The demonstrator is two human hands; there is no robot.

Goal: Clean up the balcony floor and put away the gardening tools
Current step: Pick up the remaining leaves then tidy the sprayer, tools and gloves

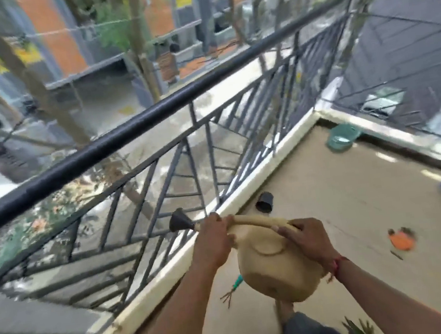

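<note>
Against the balcony railing (154,114), I hold the watering can (273,267) off the floor with both hands. My left hand (213,241) curls round the spout just behind its black rose (179,221), and my right hand (307,236) wraps the handle's rear end. I judge this the putting-away step. Next I must carry it off, minding the rail close on my left. Open floor (340,208) lies to my right, though a hand rake (233,288) lies under the can and a black pot (264,202) just ahead.
</note>
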